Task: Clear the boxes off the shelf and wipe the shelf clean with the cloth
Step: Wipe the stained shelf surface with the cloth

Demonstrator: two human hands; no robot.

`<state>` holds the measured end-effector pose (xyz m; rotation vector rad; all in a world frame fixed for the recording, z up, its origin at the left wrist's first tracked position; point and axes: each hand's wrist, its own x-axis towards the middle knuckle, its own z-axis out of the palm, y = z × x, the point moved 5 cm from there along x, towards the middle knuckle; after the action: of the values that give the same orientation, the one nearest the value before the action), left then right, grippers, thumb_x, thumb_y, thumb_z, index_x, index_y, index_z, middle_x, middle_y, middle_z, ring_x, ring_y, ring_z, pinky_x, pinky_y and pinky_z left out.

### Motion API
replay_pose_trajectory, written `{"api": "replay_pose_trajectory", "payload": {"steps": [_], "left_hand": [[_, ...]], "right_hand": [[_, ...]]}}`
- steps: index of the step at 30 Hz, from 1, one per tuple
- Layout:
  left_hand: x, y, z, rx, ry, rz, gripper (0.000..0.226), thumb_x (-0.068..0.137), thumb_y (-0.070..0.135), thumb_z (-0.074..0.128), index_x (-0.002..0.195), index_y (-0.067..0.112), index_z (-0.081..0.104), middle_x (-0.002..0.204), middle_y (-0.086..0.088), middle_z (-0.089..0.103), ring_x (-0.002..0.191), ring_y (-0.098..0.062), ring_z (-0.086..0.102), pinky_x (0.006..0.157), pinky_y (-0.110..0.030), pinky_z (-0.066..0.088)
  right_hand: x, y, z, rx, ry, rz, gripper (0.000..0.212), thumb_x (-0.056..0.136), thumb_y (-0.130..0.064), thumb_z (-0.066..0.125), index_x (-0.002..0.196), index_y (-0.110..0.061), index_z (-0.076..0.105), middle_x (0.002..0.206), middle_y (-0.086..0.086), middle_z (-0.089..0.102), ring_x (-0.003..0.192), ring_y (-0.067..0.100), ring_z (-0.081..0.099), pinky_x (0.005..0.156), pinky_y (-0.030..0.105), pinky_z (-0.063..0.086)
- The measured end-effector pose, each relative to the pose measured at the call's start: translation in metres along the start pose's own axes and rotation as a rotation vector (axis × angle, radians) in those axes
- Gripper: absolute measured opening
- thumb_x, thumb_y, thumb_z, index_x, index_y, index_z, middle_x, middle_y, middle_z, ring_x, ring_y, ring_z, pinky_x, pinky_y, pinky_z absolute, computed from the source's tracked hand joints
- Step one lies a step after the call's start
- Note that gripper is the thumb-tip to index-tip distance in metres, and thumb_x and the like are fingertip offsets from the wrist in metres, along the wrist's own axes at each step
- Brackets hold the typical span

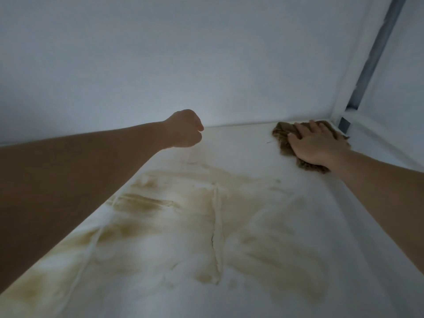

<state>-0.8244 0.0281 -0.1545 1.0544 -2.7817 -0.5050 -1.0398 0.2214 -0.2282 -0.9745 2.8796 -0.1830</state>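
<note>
We have both bare arms stretched forward over the shelf. Our left hand (184, 129) is balled into a fist, fingers curled in on nothing, near the shelf's back edge. Our right hand (315, 143) lies palm down in the back right corner, fingers (307, 128) straight and spread a little, pressing flat on the cloth (284, 134).

The white shelf (263, 191) carries broad yellowish-brown smears across its middle and near part, crossed by pale streaks. A crumpled brown cloth (284, 134) lies on it in the far right corner, close to the back wall and a grey metal upright (376, 53).
</note>
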Motion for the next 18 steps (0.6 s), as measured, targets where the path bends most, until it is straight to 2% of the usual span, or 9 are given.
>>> {"api": "replay_pose_trajectory", "payload": {"steps": [3, 5, 10, 13, 16, 18], "left_hand": [[-0.001, 0.005, 0.006, -0.03, 0.005, 0.034, 0.044, 0.084, 0.003, 0.048, 0.125, 0.013, 0.058, 0.135, -0.005, 0.05, 0.116, -0.021, 0.055, 0.096, -0.035, 0.049], [-0.002, 0.01, 0.009, -0.039, 0.012, 0.057, 0.045, 0.085, 0.003, 0.047, 0.128, 0.012, 0.055, 0.135, -0.006, 0.05, 0.114, -0.021, 0.056, 0.096, -0.035, 0.049], [-0.001, 0.029, 0.026, -0.077, -0.017, 0.094, 0.051, 0.084, 0.003, 0.05, 0.135, 0.011, 0.048, 0.138, -0.005, 0.047, 0.121, -0.02, 0.052, 0.094, -0.026, 0.045], [0.003, 0.053, 0.038, -0.037, -0.036, 0.151, 0.059, 0.088, 0.014, 0.061, 0.142, 0.011, 0.039, 0.142, -0.007, 0.043, 0.126, -0.02, 0.047, 0.091, -0.024, 0.04], [0.008, 0.077, 0.048, -0.028, -0.02, 0.19, 0.069, 0.086, 0.026, 0.069, 0.143, 0.007, 0.035, 0.142, -0.009, 0.043, 0.129, -0.021, 0.043, 0.093, -0.024, 0.036], [0.012, 0.087, 0.058, 0.044, -0.069, 0.19, 0.071, 0.084, 0.033, 0.07, 0.14, 0.004, 0.037, 0.14, -0.01, 0.045, 0.127, -0.024, 0.044, 0.098, -0.028, 0.037]], "right_hand": [[-0.005, 0.01, 0.002, 0.013, -0.01, 0.12, 0.062, 0.099, -0.054, 0.012, 0.155, -0.03, 0.002, 0.163, 0.001, -0.008, 0.15, 0.023, -0.005, 0.12, 0.049, 0.0], [-0.006, -0.002, 0.002, 0.017, -0.016, 0.104, 0.063, 0.099, -0.054, 0.013, 0.156, -0.028, 0.002, 0.163, -0.001, -0.008, 0.15, 0.022, -0.005, 0.12, 0.049, 0.0], [-0.023, -0.064, 0.008, 0.0, -0.008, -0.284, 0.057, 0.101, -0.051, 0.015, 0.154, -0.034, 0.008, 0.163, -0.012, -0.001, 0.149, 0.012, -0.002, 0.121, 0.043, 0.001], [-0.022, -0.069, 0.011, 0.003, -0.018, -0.424, 0.055, 0.1, -0.054, 0.015, 0.153, -0.04, 0.009, 0.162, -0.015, 0.0, 0.149, 0.008, -0.002, 0.121, 0.041, 0.002], [-0.001, -0.046, 0.005, 0.014, -0.019, -0.367, 0.054, 0.101, -0.054, 0.016, 0.153, -0.04, 0.011, 0.162, -0.013, 0.002, 0.149, 0.01, 0.0, 0.12, 0.04, 0.001], [0.015, -0.031, 0.002, 0.009, -0.007, -0.308, 0.055, 0.101, -0.053, 0.016, 0.154, -0.038, 0.012, 0.163, -0.011, 0.004, 0.149, 0.012, 0.001, 0.12, 0.039, 0.001]]}}
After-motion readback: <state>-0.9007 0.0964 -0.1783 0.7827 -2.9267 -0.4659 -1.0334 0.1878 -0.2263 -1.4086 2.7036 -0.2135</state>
